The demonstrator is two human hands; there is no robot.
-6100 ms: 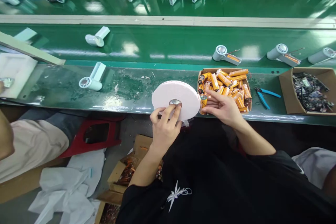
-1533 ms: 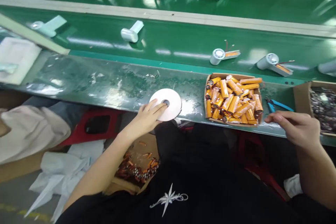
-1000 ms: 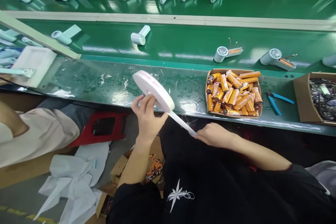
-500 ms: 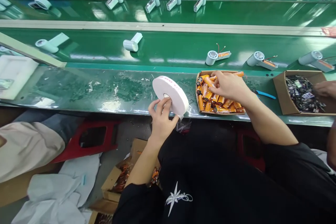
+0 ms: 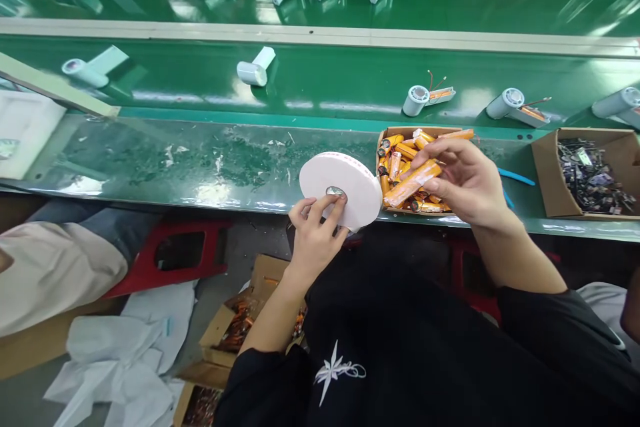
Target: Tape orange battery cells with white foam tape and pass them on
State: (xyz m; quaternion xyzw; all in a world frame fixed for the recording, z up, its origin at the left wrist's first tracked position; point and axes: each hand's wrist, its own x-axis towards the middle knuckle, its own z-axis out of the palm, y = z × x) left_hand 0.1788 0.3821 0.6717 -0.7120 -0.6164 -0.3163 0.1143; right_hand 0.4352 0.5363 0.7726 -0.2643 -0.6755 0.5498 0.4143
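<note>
My left hand (image 5: 320,230) grips a wide white roll of tape (image 5: 345,180), its fingers at the core hole and the thumb at the lower rim. Between the fingers and thumb of my right hand (image 5: 467,180) is an orange battery cell (image 5: 413,183) with whitish patches along its side. It is held tilted above a cardboard box (image 5: 443,131) of similar orange cells (image 5: 395,163). The roll's right edge comes close to the near end of the held cell; I cannot tell whether they touch.
Pale blue handheld fan bodies (image 5: 416,101) lie along the green conveyor (image 5: 330,83). Right of the cells stands a carton of small circuit boards (image 5: 545,173). Blue-handled pliers (image 5: 517,177) lie between the boxes. A seated person (image 5: 55,273) is at left, near a red stool (image 5: 175,253).
My right hand has lifted an orange battery cell out of the box and brought it toward the roll. The roll has turned flatter and shifted slightly right. The co-worker's hand has left the circuit-board carton.
</note>
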